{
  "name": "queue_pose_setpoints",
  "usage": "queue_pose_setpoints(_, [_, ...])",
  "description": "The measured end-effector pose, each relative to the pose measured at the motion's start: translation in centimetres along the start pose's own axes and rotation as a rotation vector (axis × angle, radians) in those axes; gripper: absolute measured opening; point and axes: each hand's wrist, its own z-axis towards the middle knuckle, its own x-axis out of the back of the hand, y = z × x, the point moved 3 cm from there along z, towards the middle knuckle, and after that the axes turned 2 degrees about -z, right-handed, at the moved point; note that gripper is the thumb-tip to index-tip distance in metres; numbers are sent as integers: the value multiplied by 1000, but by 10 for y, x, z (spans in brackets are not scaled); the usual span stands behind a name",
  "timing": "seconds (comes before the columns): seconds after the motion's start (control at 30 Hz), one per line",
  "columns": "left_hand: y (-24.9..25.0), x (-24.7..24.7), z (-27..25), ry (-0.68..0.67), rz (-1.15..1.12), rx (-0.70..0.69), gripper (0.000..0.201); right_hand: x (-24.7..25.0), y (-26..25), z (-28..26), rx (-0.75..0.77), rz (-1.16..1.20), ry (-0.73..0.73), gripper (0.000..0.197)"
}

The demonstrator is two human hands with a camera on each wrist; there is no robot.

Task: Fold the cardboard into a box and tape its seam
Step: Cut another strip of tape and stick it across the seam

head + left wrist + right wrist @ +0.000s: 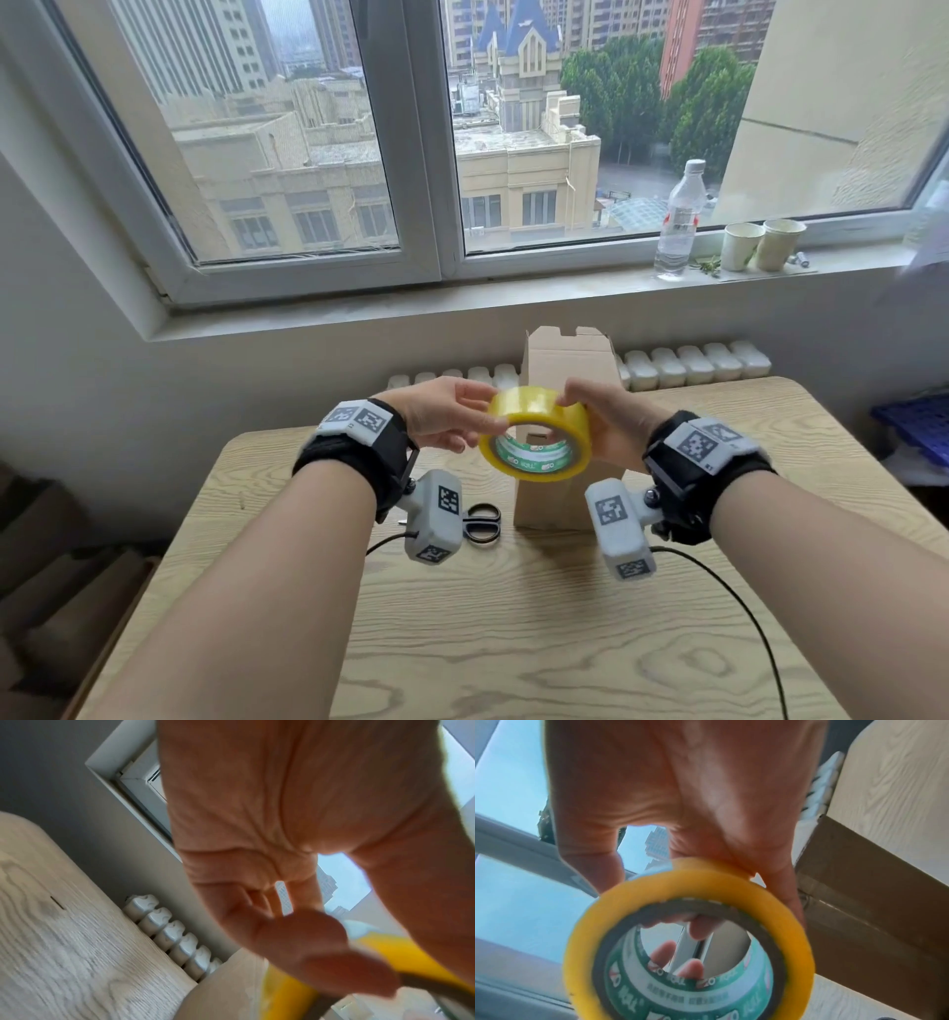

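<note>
Both hands are holding a roll of yellow tape (534, 434) in the air above the middle of the desk (513, 642), a pale surface with printed wood grain and rounded corners. The left hand (445, 413) is gripping the roll's left rim, thumb on the near edge and fingers curled over the outer winding. The right hand (606, 421) is closing on the right side, fingertips on top of the winding.

The right wrist view is showing what the head view hides: the inside of the core, a green and white printed liner (706, 990), with fingertips (663, 949) visible through the hole. The left wrist view is mostly palm, blurred, with only a strip of yellow at the lower right.

Black-handled scissors (482, 521) are lying flat on the desk, left of the box and partly behind the left wrist camera.

The cardboard box (560, 370) is standing upright just behind the roll, toward the desk's far edge, plain brown, tall and rectangular, with top flaps sticking up. The right wrist view is showing a glossy strip of tape (839, 903) already on its side.

Beyond the desk, a white ribbed radiator (693, 365) is sitting under the windowsill (359, 303), which is carrying a clear plastic bottle (678, 221) and two paper cups (762, 244) at its right end.
</note>
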Motion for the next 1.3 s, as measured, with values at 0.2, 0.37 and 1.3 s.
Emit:
queue_pose_setpoints(0.2, [-4,2,1,52,55,-12,37,7,1,3,8,31,-7,18])
queue_pose_setpoints(0.37, [0,-3,4,99,155,-15,39,1,2,3,2,-138,24,17])
queue_pose_setpoints(1.3, [-6,6,16,132,320,-17,36,8,2,16,-26,-55,33,16])
